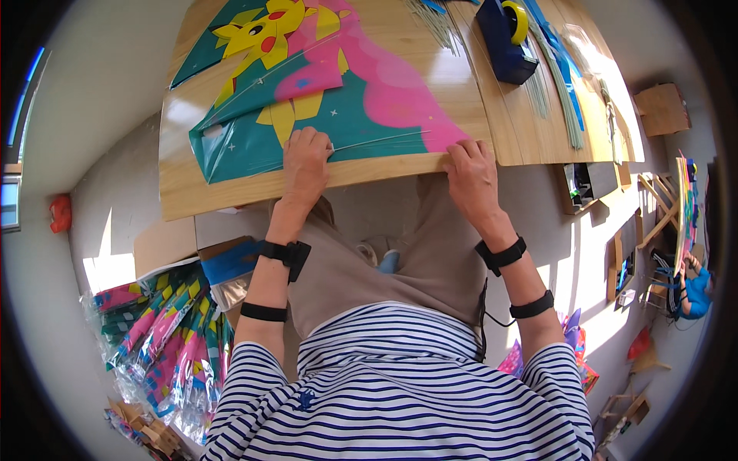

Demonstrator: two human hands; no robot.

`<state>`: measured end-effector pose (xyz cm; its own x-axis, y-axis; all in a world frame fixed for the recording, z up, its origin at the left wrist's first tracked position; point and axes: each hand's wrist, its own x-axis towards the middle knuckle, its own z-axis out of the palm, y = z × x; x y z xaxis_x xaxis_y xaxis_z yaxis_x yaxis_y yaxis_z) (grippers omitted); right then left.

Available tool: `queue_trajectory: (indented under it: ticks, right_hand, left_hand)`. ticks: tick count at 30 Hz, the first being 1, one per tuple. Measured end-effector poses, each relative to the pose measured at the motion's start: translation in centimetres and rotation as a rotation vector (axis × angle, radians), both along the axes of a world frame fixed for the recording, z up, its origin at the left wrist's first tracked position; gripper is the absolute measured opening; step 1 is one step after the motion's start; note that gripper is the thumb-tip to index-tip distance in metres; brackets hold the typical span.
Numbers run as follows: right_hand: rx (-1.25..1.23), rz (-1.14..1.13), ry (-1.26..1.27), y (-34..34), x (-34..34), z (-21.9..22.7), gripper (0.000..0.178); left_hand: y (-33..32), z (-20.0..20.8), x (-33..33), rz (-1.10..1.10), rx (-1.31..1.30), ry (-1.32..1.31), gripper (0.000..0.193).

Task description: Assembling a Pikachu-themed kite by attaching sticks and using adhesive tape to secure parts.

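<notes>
In the head view, the green-and-pink printed sheet (346, 115) lies on the wooden table (177, 180) before me, along its near edge, the left part folded over itself. My right hand (470, 173) pinches its pink corner. My left hand (306, 165) bends its fingers narrowly over the near edge; I cannot tell whether they grip it. The print shows a yellow cartoon creature and small white crosses. A dark blue emblem (306, 399) marks my striped shirt (430, 407). A tape dispenser (503, 46) stands beyond, near thin rods (565, 100).
</notes>
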<state>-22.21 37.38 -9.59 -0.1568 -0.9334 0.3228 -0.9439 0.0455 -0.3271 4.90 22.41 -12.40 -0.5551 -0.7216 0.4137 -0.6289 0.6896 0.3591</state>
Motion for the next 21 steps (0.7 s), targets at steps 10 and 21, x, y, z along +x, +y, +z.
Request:
queue_trajectory:
  ticks: [10, 21]
  right_hand:
    - [0.015, -0.023, -0.066, 1.7, -1.0, -0.2, 0.036]
    - [0.006, -0.038, -0.081, 2.9, -1.7, -0.1, 0.036]
  left_hand:
    - [0.1, 3.5, -1.1, -0.189, 0.147, 0.089, 0.007]
    - [0.1, 4.0, -3.0, -0.210, 0.531, 0.156, 0.009]
